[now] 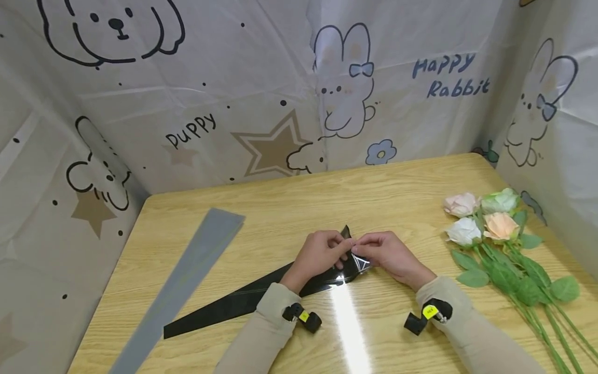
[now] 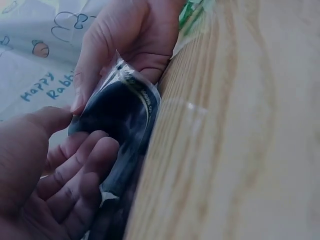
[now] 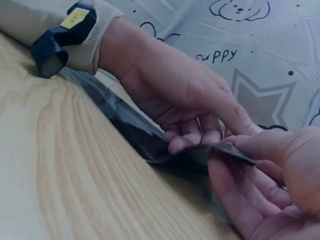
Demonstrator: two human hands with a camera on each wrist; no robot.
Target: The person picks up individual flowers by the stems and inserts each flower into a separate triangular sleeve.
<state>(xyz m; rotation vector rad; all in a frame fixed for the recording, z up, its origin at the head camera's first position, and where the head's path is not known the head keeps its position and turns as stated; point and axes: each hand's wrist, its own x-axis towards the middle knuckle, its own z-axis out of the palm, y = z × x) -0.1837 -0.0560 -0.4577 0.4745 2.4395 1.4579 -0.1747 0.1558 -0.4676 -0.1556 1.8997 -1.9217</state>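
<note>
A long, tapering black plastic flower sleeve (image 1: pixel 233 302) lies slantwise on the table, its wide end raised a little between both hands. My left hand (image 1: pixel 322 252) pinches the upper edge of that wide end, its other fingers curled against the black film. Right beside it, my right hand (image 1: pixel 390 254) pinches the same edge near the corner, thumbs close together. In the left wrist view, the sleeve (image 2: pixel 122 105) shows a glossy clear border with small print along its rim. From the right wrist view, the sleeve's edge (image 3: pixel 235 152) runs between the right thumb and fingers.
To the left, a grey translucent sleeve (image 1: pixel 182 275) lies diagonally on the wooden table (image 1: pixel 402 197). Several artificial roses (image 1: pixel 501 226) with green leaves and long stems lie at the right. A printed cloth (image 1: pixel 261 78) stands around the table's back and sides.
</note>
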